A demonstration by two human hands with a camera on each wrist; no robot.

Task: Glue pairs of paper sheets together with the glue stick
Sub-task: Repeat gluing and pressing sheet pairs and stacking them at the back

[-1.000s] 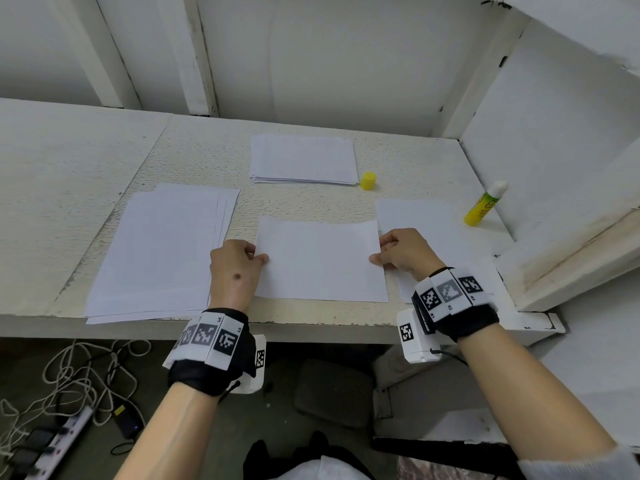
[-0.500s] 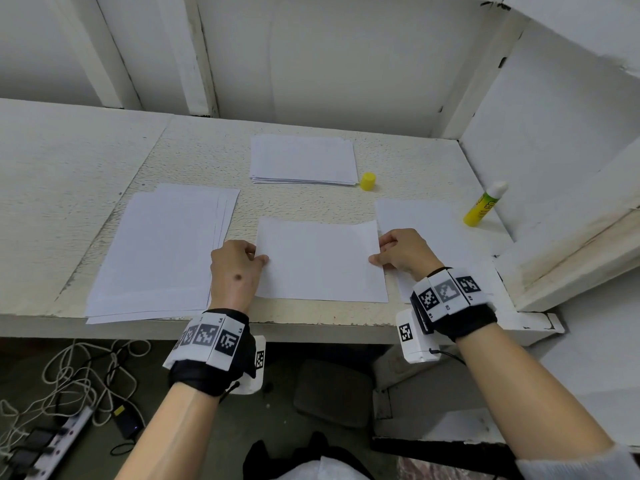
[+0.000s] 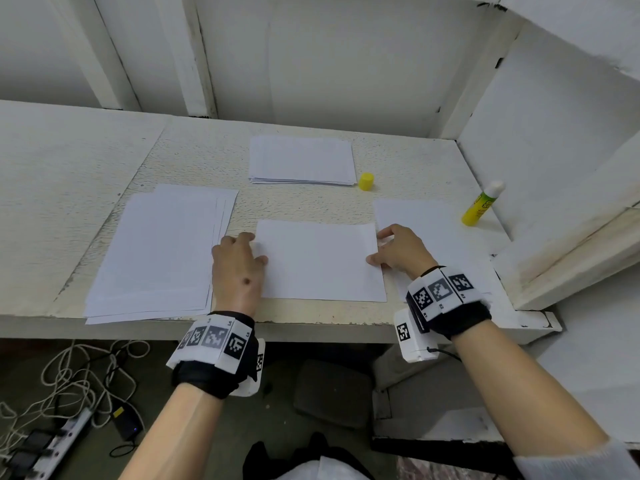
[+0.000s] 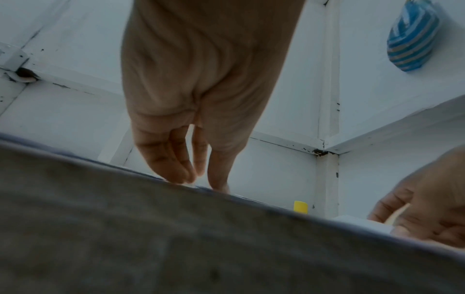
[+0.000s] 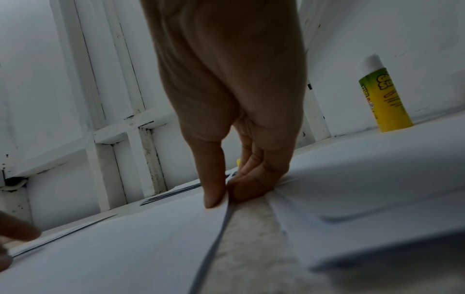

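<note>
A white sheet (image 3: pixel 320 261) lies flat in the middle of the shelf (image 3: pixel 194 161), near its front edge. My left hand (image 3: pixel 258 249) pinches its left edge, thumb on top and fingers nearly straight, as the left wrist view (image 4: pixel 203 183) shows. My right hand (image 3: pixel 375 247) pinches the right edge, thumb on the paper and fingers curled under it (image 5: pixel 226 197). The yellow glue stick (image 3: pixel 481 206) stands uncapped at the far right, leaning against the wall. Its yellow cap (image 3: pixel 366 181) sits apart behind the sheet.
A large paper stack (image 3: pixel 159 251) lies left of my left hand. A smaller stack (image 3: pixel 302 165) sits at the back. A single sheet (image 3: pixel 426 216) lies under and beyond my right wrist. White walls close the back and right sides; cables (image 3: pixel 69 375) lie on the floor below.
My left fingers have stretched out a little along the sheet's left edge. The sheet, the right hand and everything else stay where they were.
</note>
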